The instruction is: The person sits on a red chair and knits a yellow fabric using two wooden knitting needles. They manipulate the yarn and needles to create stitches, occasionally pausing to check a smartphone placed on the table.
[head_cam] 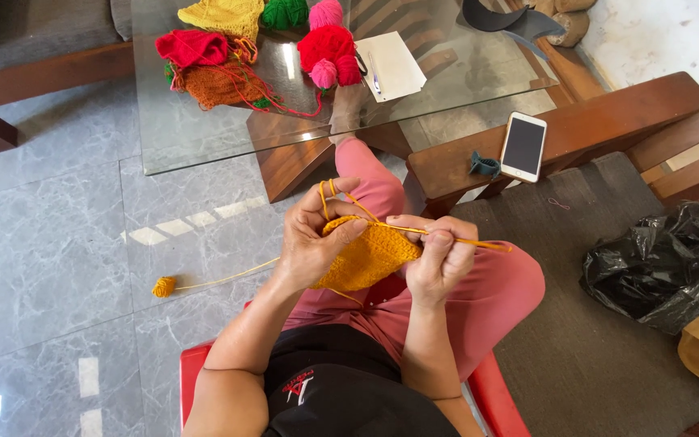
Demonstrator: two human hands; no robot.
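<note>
Head view, left hand pinching orange crochet piece; right hand apparently gripping hook

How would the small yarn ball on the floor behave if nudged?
The yarn ball looks round and small, so it would probably roll easily on the smooth tile floor. Its strand runs up toward the left hand, so it likely unwinds.

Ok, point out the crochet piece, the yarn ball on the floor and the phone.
crochet piece (368,257): head view, middle of the orange fabric between the hands.
yarn ball (164,286): head view, centre of the small orange ball.
phone (523,146): head view, middle of the dark screen.
</note>
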